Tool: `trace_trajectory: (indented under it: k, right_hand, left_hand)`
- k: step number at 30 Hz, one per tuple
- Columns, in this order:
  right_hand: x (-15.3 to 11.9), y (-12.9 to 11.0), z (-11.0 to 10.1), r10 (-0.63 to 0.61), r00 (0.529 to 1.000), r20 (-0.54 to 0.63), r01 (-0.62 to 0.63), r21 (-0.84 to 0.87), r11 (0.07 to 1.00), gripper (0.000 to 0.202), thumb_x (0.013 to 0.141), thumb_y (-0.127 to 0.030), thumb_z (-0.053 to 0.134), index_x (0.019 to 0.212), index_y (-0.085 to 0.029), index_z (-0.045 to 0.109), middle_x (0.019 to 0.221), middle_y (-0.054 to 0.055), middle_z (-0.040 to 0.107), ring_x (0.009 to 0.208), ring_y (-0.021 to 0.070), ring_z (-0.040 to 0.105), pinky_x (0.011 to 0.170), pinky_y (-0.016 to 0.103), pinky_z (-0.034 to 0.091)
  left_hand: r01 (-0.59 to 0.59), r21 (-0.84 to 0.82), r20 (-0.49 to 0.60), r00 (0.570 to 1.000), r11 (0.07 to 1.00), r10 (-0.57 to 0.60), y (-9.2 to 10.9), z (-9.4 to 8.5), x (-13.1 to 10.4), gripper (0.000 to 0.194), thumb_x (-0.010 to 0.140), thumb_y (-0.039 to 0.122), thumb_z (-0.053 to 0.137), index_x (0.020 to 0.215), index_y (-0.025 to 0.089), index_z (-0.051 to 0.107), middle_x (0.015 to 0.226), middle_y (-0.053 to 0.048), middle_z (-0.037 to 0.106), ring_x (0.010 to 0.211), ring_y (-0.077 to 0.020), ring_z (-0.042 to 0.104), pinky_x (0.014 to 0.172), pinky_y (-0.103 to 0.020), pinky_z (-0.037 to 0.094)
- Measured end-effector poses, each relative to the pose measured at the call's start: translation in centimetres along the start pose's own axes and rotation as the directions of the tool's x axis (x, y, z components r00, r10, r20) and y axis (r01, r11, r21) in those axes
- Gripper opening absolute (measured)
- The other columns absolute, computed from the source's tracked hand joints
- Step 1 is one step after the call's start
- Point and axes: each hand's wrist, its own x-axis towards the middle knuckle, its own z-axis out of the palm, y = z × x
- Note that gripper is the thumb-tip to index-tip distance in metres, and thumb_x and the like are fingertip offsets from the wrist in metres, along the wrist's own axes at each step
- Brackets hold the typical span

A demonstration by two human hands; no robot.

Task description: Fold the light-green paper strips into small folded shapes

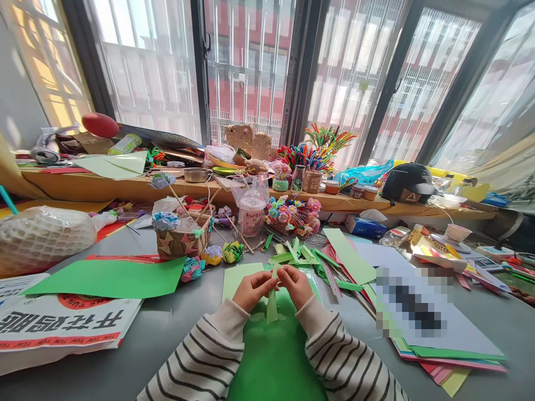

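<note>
A paper strip (272, 301) hangs between both hands, basket (183, 238) behind-left, paper stack (434, 334) right.

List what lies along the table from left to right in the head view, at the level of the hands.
Dark green paper sheet → left hand → pale green paper strip, pinched by both hands → right hand → stack of coloured paper sheets.

Pale green paper strip (272, 303), b/w striped sleeves (200, 356), grey table (167, 328), black cap (407, 178).
</note>
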Motion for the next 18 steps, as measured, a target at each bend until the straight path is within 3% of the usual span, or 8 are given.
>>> trace_trajectory:
  k: [3,9,18]
  right_hand:
    - [0.23,0.45,0.14,0.005,0.998,0.055,-0.008,0.061,0.998,0.043,0.059,-0.056,0.048,0.069,-0.016,0.06,0.06,0.002,0.056,0.055,0.0124,0.05,0.052,0.023,0.042]
    - [0.34,0.64,0.44,-0.013,0.999,0.042,0.011,0.06,0.998,0.047,0.058,-0.06,0.045,0.066,-0.016,0.061,0.051,0.0,0.052,0.042,0.0084,0.041,0.042,0.021,0.036]
    - [0.06,-0.01,0.4,-0.006,0.998,0.056,0.005,0.008,1.0,0.041,0.065,-0.053,0.043,0.07,-0.017,0.062,0.051,0.0,0.05,0.043,0.0094,0.042,0.043,0.021,0.037]
  left_hand:
    - [0.001,0.011,0.026,1.0,1.0,-0.001,-0.13,-0.11,0.03,0.034,0.06,0.045,0.054,0.061,0.011,0.06,0.057,-0.002,0.057,0.051,-0.0093,0.046,0.053,-0.022,0.037]
    - [0.021,-0.028,0.115,0.993,0.999,-0.018,-0.57,-0.13,0.08,0.038,0.062,0.046,0.051,0.068,0.011,0.062,0.064,-0.004,0.059,0.054,-0.0107,0.049,0.056,-0.023,0.039]
    - [0.009,-0.013,0.108,0.994,1.0,-0.007,-0.83,-0.39,0.15,0.04,0.063,0.047,0.05,0.073,0.01,0.063,0.067,-0.006,0.061,0.058,-0.013,0.051,0.056,-0.024,0.04]
